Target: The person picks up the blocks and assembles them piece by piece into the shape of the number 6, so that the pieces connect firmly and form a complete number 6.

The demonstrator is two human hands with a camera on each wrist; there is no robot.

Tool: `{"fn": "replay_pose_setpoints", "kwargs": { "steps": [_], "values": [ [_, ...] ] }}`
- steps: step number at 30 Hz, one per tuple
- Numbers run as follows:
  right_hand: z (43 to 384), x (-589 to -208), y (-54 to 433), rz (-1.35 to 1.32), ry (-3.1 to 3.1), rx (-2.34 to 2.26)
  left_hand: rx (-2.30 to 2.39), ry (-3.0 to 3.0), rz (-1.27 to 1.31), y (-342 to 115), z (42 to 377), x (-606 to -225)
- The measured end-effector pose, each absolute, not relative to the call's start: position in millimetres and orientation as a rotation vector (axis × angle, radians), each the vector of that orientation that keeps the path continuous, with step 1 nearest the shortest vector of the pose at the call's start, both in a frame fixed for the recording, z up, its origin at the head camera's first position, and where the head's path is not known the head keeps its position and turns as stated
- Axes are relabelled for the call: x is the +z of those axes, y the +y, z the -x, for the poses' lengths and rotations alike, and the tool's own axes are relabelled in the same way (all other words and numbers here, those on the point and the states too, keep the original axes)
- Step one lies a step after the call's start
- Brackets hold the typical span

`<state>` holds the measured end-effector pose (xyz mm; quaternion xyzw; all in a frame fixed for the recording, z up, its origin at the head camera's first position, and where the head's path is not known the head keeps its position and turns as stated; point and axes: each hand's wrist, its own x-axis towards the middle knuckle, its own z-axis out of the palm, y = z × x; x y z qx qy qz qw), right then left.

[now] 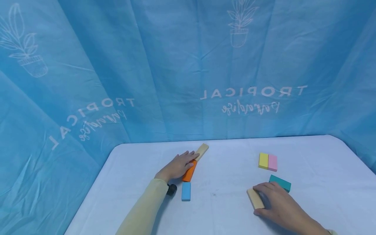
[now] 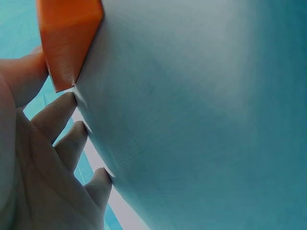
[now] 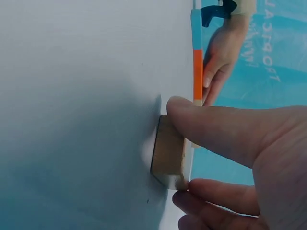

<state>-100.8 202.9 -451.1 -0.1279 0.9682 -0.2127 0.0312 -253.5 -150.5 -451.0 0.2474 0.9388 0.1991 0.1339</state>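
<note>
In the head view my left hand (image 1: 177,165) reaches over the left row of blocks. Its thumb lies on an orange block (image 1: 187,175), and its fingers stretch out to a plain wooden block (image 1: 203,150) slanting away at the far end. The left wrist view shows the orange block (image 2: 67,43) beside the thumb, fingers nearly straight. A light blue block (image 1: 186,192) lies at the row's near end. On the right, my right hand (image 1: 277,205) pinches another plain wooden block (image 1: 255,198) by its ends, thumb nearest me; the right wrist view shows this block (image 3: 168,148) low on the table.
A teal block (image 1: 282,183) lies just behind my right hand, partly covered by it. Farther back, a yellow block (image 1: 263,160) and a pink block (image 1: 273,162) lie side by side. The white table (image 1: 223,209) ends at a blue printed curtain (image 1: 182,65).
</note>
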Motion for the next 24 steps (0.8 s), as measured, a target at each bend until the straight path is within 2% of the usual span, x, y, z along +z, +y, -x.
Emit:
{"fn": "replay_pose_setpoints", "kwargs": {
  "steps": [24],
  "values": [
    [110.0,-448.0,181.4,0.431,2.883,-0.820,0.561,2.726,-0.707,-150.0,253.9,-452.2]
  ]
}}
